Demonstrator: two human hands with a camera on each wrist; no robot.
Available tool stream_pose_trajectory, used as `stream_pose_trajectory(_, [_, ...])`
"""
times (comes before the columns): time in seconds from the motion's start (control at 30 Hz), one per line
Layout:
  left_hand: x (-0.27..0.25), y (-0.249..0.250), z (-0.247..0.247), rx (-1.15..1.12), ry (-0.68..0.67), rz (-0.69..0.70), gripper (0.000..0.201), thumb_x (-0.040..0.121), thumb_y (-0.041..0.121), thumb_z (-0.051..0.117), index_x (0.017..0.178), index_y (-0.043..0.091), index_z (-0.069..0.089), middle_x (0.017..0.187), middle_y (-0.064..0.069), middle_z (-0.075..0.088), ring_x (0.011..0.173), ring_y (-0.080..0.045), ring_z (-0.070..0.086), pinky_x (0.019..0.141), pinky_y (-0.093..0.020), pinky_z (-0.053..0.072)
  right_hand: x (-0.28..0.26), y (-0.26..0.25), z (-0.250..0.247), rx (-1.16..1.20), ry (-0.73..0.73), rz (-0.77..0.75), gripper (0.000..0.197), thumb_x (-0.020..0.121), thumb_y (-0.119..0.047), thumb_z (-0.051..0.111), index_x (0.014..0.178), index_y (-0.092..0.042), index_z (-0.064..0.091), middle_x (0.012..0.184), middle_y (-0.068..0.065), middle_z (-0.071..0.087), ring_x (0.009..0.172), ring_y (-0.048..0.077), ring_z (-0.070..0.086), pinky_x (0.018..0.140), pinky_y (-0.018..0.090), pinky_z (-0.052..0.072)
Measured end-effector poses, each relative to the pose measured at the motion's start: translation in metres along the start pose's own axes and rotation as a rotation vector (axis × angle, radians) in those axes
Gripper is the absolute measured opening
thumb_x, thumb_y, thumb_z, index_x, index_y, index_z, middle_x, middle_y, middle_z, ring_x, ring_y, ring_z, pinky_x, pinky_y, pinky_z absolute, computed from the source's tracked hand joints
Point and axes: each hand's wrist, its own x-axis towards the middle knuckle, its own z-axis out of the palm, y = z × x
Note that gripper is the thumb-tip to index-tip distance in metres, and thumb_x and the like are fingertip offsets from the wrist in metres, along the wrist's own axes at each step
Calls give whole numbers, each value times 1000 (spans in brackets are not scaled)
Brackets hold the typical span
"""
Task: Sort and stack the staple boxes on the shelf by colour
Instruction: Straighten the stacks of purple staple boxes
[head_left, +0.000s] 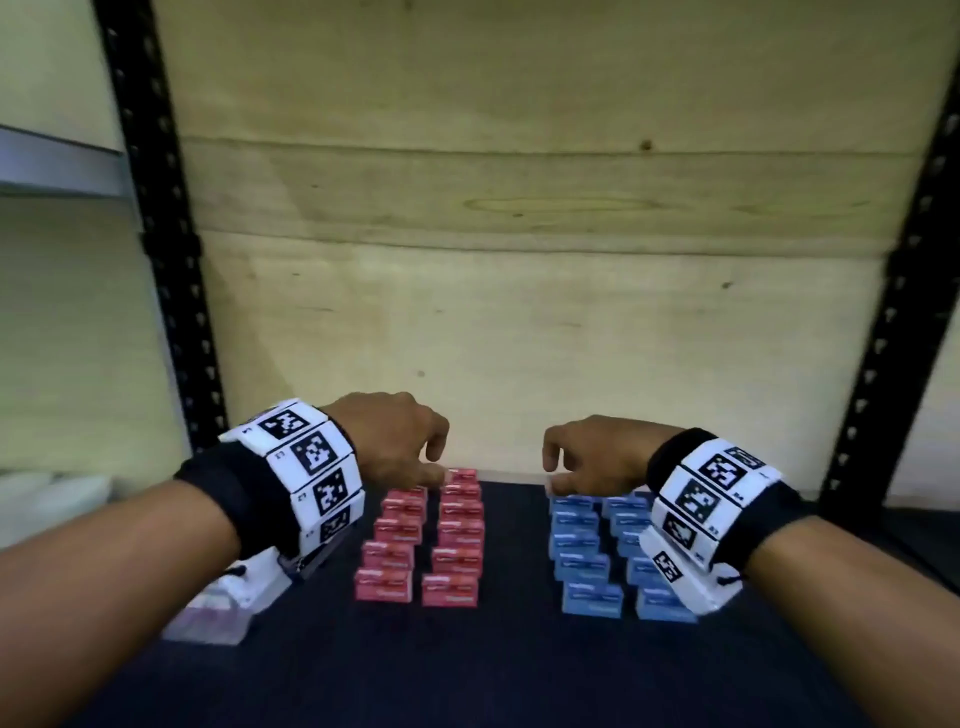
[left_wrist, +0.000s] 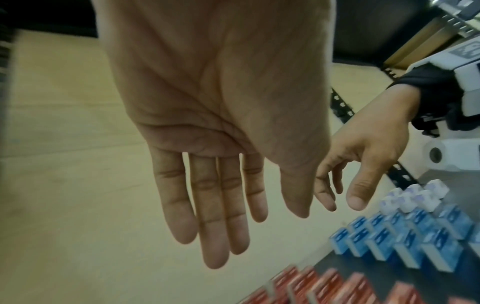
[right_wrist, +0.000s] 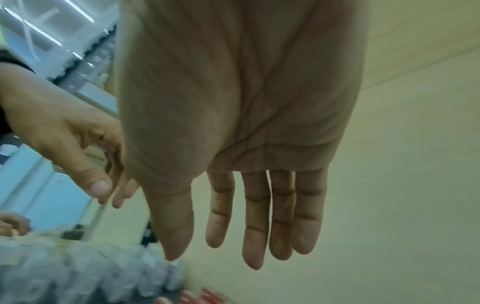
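Note:
Red staple boxes stand in two stepped columns left of centre on the dark shelf mat; they show blurred in the left wrist view. Blue staple boxes form two matching columns to the right, seen too in the left wrist view. My left hand hovers above the far end of the red columns, fingers relaxed and straight, holding nothing. Over the far end of the blue columns hangs my right hand, fingers straight and empty.
A plywood back wall closes the shelf behind the boxes. Black perforated uprights stand at both sides, the right one leaning in. A grey shelf edge shows at far left.

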Motion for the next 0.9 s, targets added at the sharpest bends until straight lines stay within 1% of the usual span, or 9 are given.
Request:
stream_pose_trajectory(0.1, [-41, -47, 16, -35, 4, -101, 30, 86, 62, 50, 97, 36, 55, 98, 10, 64, 89, -15, 60, 78, -33, 51, 14, -63, -2, 22, 18, -167, 29, 93, -46, 60, 115, -29, 54, 116, -4, 60, 100, 18, 58, 86, 35, 49])
stream_pose_trajectory(0.17, [-69, -78, 29, -62, 8, -171, 27, 87, 60, 50, 97, 36, 56, 101, 10, 64, 90, -15, 60, 81, -35, 53, 21, -105, -1, 26, 20, -280, 24, 93, -43, 60, 111, -29, 53, 111, -5, 60, 97, 18, 58, 81, 34, 48])
stream_pose_trajectory(0.27, [-108, -116, 55, -119, 14, -270, 25, 90, 59, 48, 101, 38, 56, 109, 11, 60, 93, -12, 57, 84, -34, 51, 29, -159, 5, 27, 16, -428, 31, 93, -45, 60, 117, -25, 55, 108, -4, 60, 96, 19, 58, 82, 34, 49])
stream_pose_trajectory(0.33, [-130, -133, 77, -149, 49, -339, 28, 92, 57, 47, 110, 37, 55, 114, 10, 53, 99, -12, 54, 87, -32, 48, 33, -191, 10, 40, 26, -510, 32, 92, -45, 61, 116, -25, 55, 105, -4, 61, 94, 19, 59, 83, 33, 50])
stream_pose_trajectory(0.47, [-159, -152, 120, -285, 167, -457, 26, 95, 48, 45, 116, 37, 54, 108, 7, 44, 107, -16, 52, 93, -32, 44, 41, -241, 22, 71, 8, -609, 32, 92, -44, 60, 119, -27, 54, 109, -2, 65, 94, 18, 60, 85, 34, 52])
stream_pose_trajectory(0.57, [-172, -159, 145, -399, 242, -536, 20, 95, 47, 45, 111, 42, 54, 108, 7, 44, 104, -16, 51, 95, -35, 45, 46, -261, 29, 49, -3, -639, 33, 93, -45, 60, 120, -28, 52, 110, -1, 65, 94, 18, 60, 85, 35, 52])
stream_pose_trajectory(0.63, [-178, -161, 157, -452, 274, -544, 21, 95, 47, 44, 114, 43, 54, 115, 6, 45, 104, -14, 51, 96, -31, 43, 50, -269, 32, 35, 2, -648, 31, 92, -44, 61, 118, -29, 53, 107, -2, 66, 92, 18, 61, 84, 35, 52])
stream_pose_trajectory(0.73, [-177, -161, 167, -521, 292, -527, 25, 97, 45, 45, 119, 38, 56, 115, 8, 46, 95, -7, 49, 88, -22, 38, 55, -274, 34, 34, 8, -655, 26, 91, -40, 64, 113, -30, 56, 105, -4, 67, 91, 17, 61, 84, 34, 52])
stream_pose_trajectory(0.9, [-175, -161, 177, -591, 340, -538, 22, 97, 47, 45, 113, 39, 56, 111, 7, 60, 89, -10, 52, 78, -25, 40, 58, -277, 34, 80, -18, -667, 19, 88, -37, 69, 102, -34, 56, 101, -7, 67, 86, 12, 61, 80, 30, 51])
